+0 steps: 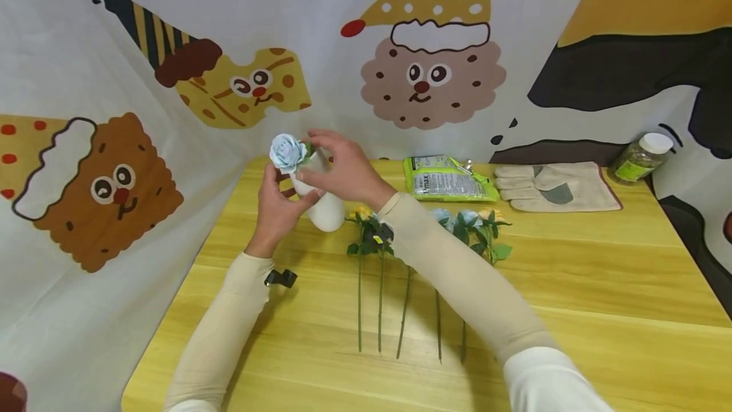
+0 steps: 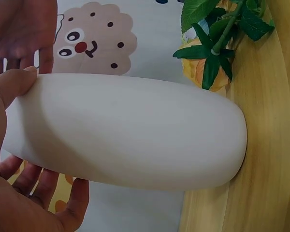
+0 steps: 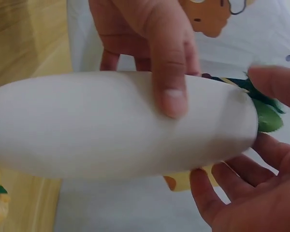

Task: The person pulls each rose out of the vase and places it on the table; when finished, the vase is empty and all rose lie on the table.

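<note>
A white vase (image 1: 327, 213) stands at the back left of the table, its base at the tabletop. A light blue artificial rose (image 1: 288, 152) sticks out of its mouth, with a green leaf (image 3: 268, 117) at the rim. My left hand (image 1: 279, 207) grips the vase's upper part, thumb on one side and fingers on the other. Around the mouth, my right hand (image 1: 347, 167) has its fingers spread, the thumb (image 3: 275, 84) by the leaves and some fingertips near the vase wall. The rose's stem is hidden inside the vase.
Several artificial roses, yellow (image 1: 361, 212) and blue (image 1: 470, 217), lie in a row, stems towards me, partly under my right forearm. Behind them are a green packet (image 1: 448, 180), work gloves (image 1: 551, 186) and a white-lidded jar (image 1: 639, 157). A printed cloth (image 1: 332, 68) hangs behind the table.
</note>
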A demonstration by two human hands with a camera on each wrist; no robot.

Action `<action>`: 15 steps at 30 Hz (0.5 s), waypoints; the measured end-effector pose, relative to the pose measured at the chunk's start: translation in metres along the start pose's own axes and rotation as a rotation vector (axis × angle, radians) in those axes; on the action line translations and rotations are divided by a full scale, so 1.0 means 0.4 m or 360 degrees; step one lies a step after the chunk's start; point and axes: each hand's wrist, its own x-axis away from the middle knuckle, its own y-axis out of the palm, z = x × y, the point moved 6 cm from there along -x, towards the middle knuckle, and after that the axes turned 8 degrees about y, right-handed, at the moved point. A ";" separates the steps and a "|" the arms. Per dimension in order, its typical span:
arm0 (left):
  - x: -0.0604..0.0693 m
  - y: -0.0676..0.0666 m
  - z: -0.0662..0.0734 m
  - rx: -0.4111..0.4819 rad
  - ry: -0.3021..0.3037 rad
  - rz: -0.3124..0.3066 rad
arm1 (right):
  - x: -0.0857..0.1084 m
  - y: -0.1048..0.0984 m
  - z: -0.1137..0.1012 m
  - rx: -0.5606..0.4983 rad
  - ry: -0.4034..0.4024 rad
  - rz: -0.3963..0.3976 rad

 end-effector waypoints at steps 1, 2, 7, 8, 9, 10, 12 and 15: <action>0.001 -0.001 0.000 0.0003 0.0012 -0.0002 | -0.003 0.007 -0.002 0.0028 0.0000 -0.0002; 0.002 0.000 0.011 0.0007 0.0009 -0.0005 | -0.007 0.013 -0.003 0.0059 0.0000 0.0000; 0.003 -0.001 0.009 0.0008 0.0029 -0.0022 | -0.017 0.027 -0.009 0.0159 -0.0010 0.0039; 0.003 -0.001 0.007 0.0010 0.0026 -0.0020 | -0.019 0.028 -0.010 0.0167 -0.0017 0.0044; 0.001 -0.002 -0.006 0.0005 0.0035 -0.0019 | -0.020 0.028 -0.012 0.0171 -0.0023 0.0049; 0.000 -0.002 -0.007 0.0007 0.0032 -0.0017 | -0.021 0.028 -0.013 0.0176 -0.0035 0.0055; -0.003 -0.003 -0.009 -0.0004 0.0019 -0.0007 | -0.023 0.025 -0.015 0.0164 -0.0048 0.0066; -0.005 0.000 -0.003 -0.0028 -0.0011 0.0003 | -0.020 0.015 -0.023 0.0104 -0.0081 0.0089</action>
